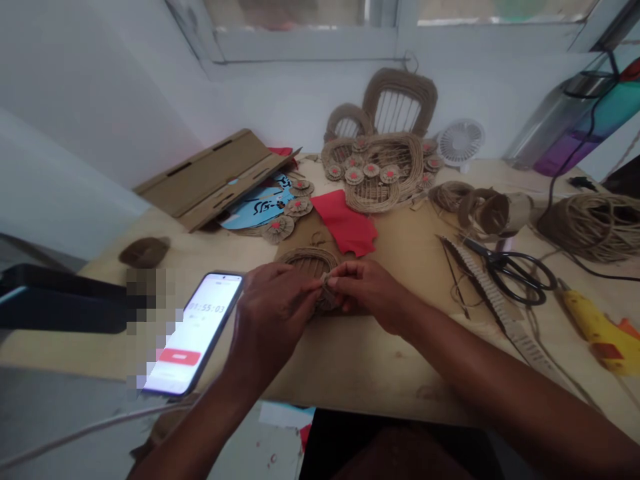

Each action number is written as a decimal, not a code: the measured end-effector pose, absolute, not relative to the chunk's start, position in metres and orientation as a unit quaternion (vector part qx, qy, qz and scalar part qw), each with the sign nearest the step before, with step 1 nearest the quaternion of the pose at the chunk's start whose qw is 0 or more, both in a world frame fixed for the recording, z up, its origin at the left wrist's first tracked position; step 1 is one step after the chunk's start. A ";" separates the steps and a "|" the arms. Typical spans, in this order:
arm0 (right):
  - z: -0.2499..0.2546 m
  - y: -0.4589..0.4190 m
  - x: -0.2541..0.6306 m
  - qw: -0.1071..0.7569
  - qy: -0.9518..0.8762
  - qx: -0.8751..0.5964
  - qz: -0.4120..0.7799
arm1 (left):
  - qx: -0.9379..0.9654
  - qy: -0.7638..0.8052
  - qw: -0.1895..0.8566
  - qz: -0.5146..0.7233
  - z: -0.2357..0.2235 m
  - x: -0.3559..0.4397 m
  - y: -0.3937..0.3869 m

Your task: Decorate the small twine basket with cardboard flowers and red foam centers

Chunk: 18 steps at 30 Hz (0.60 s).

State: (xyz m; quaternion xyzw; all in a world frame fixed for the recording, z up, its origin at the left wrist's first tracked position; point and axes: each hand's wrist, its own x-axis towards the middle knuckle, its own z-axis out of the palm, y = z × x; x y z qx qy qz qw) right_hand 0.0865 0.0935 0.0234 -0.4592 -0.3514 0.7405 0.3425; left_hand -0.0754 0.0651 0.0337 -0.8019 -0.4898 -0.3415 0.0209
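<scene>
My left hand [273,300] and my right hand [367,288] meet near the table's front edge, fingertips pinched on a small gathered piece of brown burlap [327,287]. My fingers partly cover this piece. Directly beneath them lies a small twine-wrapped frame [305,257] with strings across its opening, partly hidden by my left hand. It rests on a brown cardboard sheet [405,267]. Just beyond my fingers is a bright red piece of cloth or felt [345,223]. Several burlap rosettes with red centres [279,228] lie to the upper left of the frame.
A lit phone [200,333] lies left of my hands. Black scissors [520,273], a yellow glue gun [597,327] and a twine ball [595,227] are at the right. Finished-looking twine frames [400,100] lean against the wall, near a small white fan [461,141]. Flattened cardboard [210,173] lies back left.
</scene>
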 end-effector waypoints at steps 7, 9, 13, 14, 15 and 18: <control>0.029 0.091 0.087 0.368 -0.338 -0.446 0.743 | -0.808 -0.493 0.003 -0.323 0.045 -0.074 0.069; 0.030 0.089 0.088 0.376 -0.332 -0.443 0.743 | -0.816 -0.478 0.020 -0.324 0.048 -0.072 0.067; 0.027 0.085 0.090 0.391 -0.318 -0.425 0.752 | -0.831 -0.446 0.063 -0.326 0.050 -0.070 0.064; 0.026 0.085 0.091 0.393 -0.317 -0.420 0.754 | -0.834 -0.439 0.070 -0.327 0.050 -0.069 0.064; 0.025 0.085 0.091 0.395 -0.317 -0.417 0.755 | -0.835 -0.434 0.078 -0.329 0.049 -0.069 0.064; 0.023 0.085 0.090 0.395 -0.320 -0.412 0.756 | -0.839 -0.413 0.105 -0.337 0.049 -0.068 0.063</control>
